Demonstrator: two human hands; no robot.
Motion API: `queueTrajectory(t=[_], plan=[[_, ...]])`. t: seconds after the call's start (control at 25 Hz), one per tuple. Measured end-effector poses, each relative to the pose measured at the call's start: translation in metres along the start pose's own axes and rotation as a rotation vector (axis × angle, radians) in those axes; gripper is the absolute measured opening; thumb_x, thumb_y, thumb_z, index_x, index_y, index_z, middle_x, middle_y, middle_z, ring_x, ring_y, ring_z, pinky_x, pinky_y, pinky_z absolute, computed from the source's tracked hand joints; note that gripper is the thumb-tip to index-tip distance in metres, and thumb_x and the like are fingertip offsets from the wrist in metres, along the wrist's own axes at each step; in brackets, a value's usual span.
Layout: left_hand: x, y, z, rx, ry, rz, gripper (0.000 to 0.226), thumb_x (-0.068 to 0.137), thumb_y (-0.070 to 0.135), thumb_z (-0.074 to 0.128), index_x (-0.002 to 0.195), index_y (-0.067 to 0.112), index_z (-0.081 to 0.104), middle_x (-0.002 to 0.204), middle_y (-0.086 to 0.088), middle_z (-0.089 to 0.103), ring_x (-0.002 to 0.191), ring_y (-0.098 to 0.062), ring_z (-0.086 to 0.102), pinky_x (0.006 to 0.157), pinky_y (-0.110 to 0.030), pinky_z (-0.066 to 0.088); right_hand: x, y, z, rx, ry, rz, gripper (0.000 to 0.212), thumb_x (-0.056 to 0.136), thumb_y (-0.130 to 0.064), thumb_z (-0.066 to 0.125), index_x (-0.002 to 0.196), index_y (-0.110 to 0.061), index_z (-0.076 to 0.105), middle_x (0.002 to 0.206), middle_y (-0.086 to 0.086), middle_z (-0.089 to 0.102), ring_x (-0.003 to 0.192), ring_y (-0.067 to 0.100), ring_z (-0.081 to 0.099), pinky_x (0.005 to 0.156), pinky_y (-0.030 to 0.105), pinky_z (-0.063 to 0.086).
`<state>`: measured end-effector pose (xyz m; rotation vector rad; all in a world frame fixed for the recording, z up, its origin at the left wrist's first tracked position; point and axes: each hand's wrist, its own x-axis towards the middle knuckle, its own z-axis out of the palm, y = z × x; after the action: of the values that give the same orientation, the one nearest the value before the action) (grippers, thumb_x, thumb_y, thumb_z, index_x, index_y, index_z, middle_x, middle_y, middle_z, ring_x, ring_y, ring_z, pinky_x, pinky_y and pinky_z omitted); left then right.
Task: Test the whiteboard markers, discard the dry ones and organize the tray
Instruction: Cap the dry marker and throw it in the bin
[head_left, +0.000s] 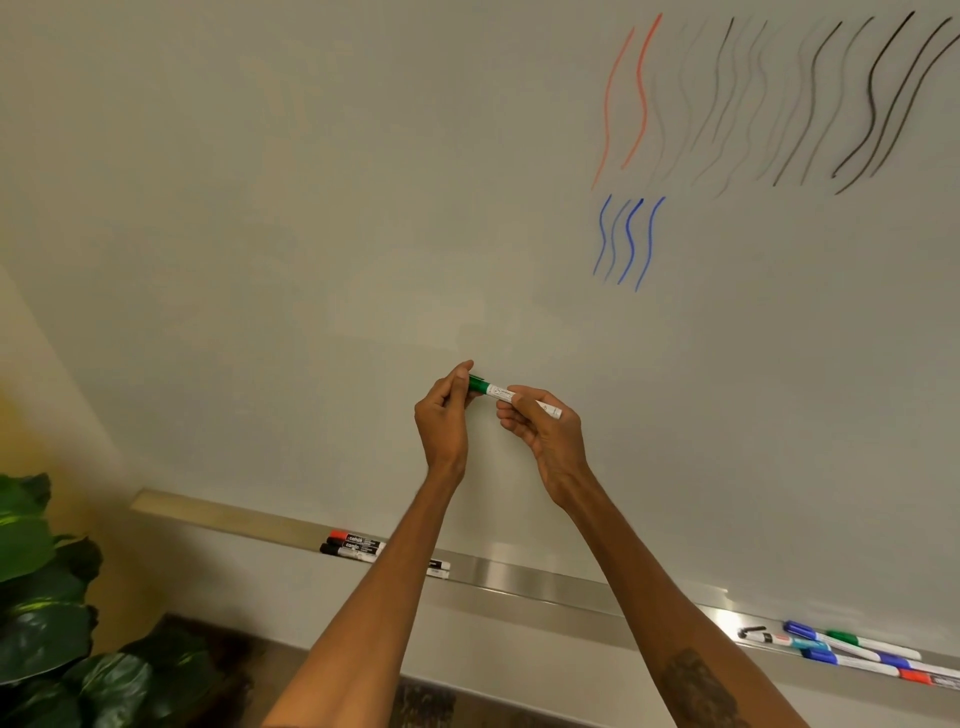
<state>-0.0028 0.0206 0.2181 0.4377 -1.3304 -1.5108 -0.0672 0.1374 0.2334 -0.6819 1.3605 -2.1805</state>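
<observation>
Item: green marker (500, 391), 1 unit, held in the air before the whiteboard (260, 208), above the tray (519, 578).
Long axis: cap end upper left, barrel end lower right.
Left hand (441, 418): fingertips pinch the green cap (477, 383).
Right hand (545, 434): fingers curled round the white barrel.
Judged step: uncapping, with the hands parting along the axis.
Tray stock: left marker group (353, 546), right marker group (857, 649).

Light: dim, warm, even across whiteboard (311, 208). Glare: faint pale patch at whiteboard's centre; bright sheen on metal tray (524, 574) beneath it. Distortion: my wide-angle view bends whiteboard's lower edge.
</observation>
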Motion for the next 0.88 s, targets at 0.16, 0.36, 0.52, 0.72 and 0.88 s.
queueTrajectory(t=[0.16,0.36,0.52,0.72,0.88], plan=[[0.002,-0.006,-0.008,-0.008,0.024,-0.034,0.025,0.100,0.022,0.057,0.120,0.015,0.070,0.119,0.002,0.071,0.111,-0.014,0.067,0.094,-0.027,0.056,0.000,0.006,0.006,0.042,-0.019,0.033,0.023,0.092,-0.008,0.065,0.113,0.000,0.068,0.103,0.020,0.073,0.096,0.034,0.072,0.084,0.033,0.060],[0.005,-0.008,-0.023,-0.023,-0.003,-0.070,0.026,0.099,0.021,0.059,0.122,0.013,0.069,0.119,0.000,0.071,0.108,-0.013,0.069,0.092,-0.026,0.056,0.001,0.022,0.014,0.117,-0.050,0.094,0.029,0.092,-0.007,0.065,0.118,0.006,0.065,0.109,0.022,0.071,0.100,0.034,0.071,0.089,0.036,0.058],[0.003,-0.022,-0.058,0.013,-0.017,-0.119,0.032,0.099,0.022,0.059,0.127,0.008,0.066,0.117,0.001,0.072,0.099,-0.013,0.071,0.089,-0.025,0.057,0.000,0.043,0.018,0.025,-0.136,0.199,0.031,0.094,-0.012,0.064,0.120,0.004,0.064,0.107,0.021,0.072,0.101,0.034,0.071,0.092,0.037,0.057],[-0.013,-0.048,-0.109,0.107,0.079,-0.177,0.031,0.098,0.019,0.060,0.127,0.009,0.066,0.117,-0.004,0.072,0.104,-0.014,0.069,0.089,-0.027,0.057,-0.006,0.089,0.036,-0.250,-0.297,0.376,0.030,0.093,-0.015,0.066,0.121,-0.003,0.066,0.102,0.015,0.074,0.092,0.029,0.072,0.087,0.036,0.059],[-0.029,-0.066,-0.161,0.135,0.147,-0.268,0.025,0.096,0.015,0.064,0.119,0.009,0.070,0.101,-0.012,0.074,0.087,-0.017,0.070,0.084,-0.029,0.059,-0.016,0.132,0.049,-0.358,-0.386,0.478,0.023,0.091,-0.016,0.067,0.114,-0.010,0.069,0.100,0.012,0.075,0.087,0.026,0.072,0.082,0.032,0.059]])
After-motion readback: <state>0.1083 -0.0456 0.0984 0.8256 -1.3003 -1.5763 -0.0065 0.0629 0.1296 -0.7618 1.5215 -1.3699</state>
